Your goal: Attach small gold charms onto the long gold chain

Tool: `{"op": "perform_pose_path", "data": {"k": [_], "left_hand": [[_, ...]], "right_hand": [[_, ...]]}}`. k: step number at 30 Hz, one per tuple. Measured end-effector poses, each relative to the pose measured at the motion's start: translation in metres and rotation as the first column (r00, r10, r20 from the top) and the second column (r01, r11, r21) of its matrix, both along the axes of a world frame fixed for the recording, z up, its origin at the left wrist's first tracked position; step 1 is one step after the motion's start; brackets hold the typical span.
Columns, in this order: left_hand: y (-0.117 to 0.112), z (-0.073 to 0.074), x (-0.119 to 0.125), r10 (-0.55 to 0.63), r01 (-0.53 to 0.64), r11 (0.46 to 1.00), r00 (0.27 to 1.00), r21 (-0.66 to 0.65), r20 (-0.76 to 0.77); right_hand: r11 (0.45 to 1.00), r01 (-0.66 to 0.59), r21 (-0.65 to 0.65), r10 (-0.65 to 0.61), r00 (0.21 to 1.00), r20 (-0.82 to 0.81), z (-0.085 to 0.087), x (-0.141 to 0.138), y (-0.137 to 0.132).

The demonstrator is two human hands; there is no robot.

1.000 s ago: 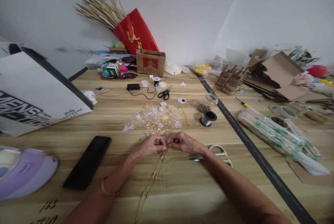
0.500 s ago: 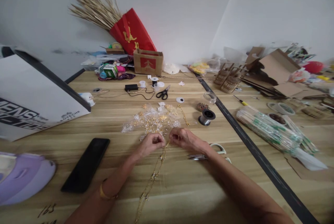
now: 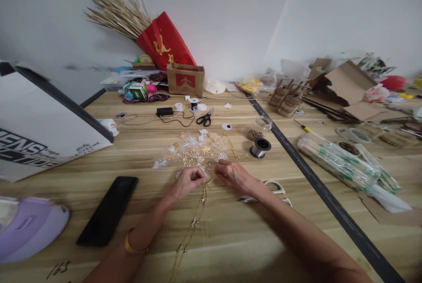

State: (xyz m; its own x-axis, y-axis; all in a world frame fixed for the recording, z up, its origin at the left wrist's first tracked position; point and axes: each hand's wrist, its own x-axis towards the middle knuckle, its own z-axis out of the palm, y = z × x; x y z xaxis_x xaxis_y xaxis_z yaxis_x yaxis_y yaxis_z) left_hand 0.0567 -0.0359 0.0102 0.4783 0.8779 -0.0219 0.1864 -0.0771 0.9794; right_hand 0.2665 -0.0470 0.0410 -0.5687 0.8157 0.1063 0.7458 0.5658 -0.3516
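Observation:
A gold beaded chain (image 3: 194, 222) with small clear stones hangs from the pinched fingers of my left hand (image 3: 188, 183) and trails to the table's front edge. Just to the right, my right hand (image 3: 233, 176) has its fingers closed round the end of a thin golden strand (image 3: 210, 182), which runs across to the left fingertips. Both hands are in front of a heap of gold and clear beads (image 3: 197, 156) with small plastic bags. Under my right forearm lies a pair of white-handled scissors (image 3: 277, 188), partly covered.
A black phone (image 3: 108, 210) lies left of my left forearm. Beyond the beads are black scissors (image 3: 205, 118), a wire spool (image 3: 260, 147) and a short gold chain (image 3: 232, 146). Wrapped sticks (image 3: 339, 164) lie right; a white box (image 3: 49, 129) stands left.
My hands stay nearly in place, still pinching. The right fingers have shifted slightly, and more of the golden strand shows between the hands. The view has moved a little.

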Motion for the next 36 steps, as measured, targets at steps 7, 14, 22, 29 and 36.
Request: {"op": "perform_pose_path", "data": {"k": [7,14,22,29,36], "left_hand": [[-0.002,-0.001,0.001,0.023,-0.015,0.992,0.998,-0.125,0.060],[-0.008,0.001,0.009,0.073,-0.038,0.972,0.986,-0.232,0.147],[-0.008,-0.002,0.010,0.099,-0.056,0.967,0.981,-0.247,0.167],[-0.008,-0.001,0.010,0.130,-0.075,0.957,0.974,-0.279,0.187],[-0.008,-0.004,0.009,0.126,-0.055,0.952,0.967,-0.302,0.220]], "right_hand": [[0.999,-0.041,0.027,0.042,0.998,-0.044,0.005,-0.003,-0.003],[0.985,-0.169,-0.042,0.157,0.966,-0.205,0.006,-0.008,-0.006],[0.969,-0.110,-0.219,0.020,0.926,-0.377,0.004,-0.012,-0.009],[0.950,-0.059,-0.307,-0.079,0.905,-0.418,-0.001,-0.011,-0.006],[0.919,-0.120,-0.376,-0.062,0.897,-0.438,0.001,-0.012,-0.008]]}}
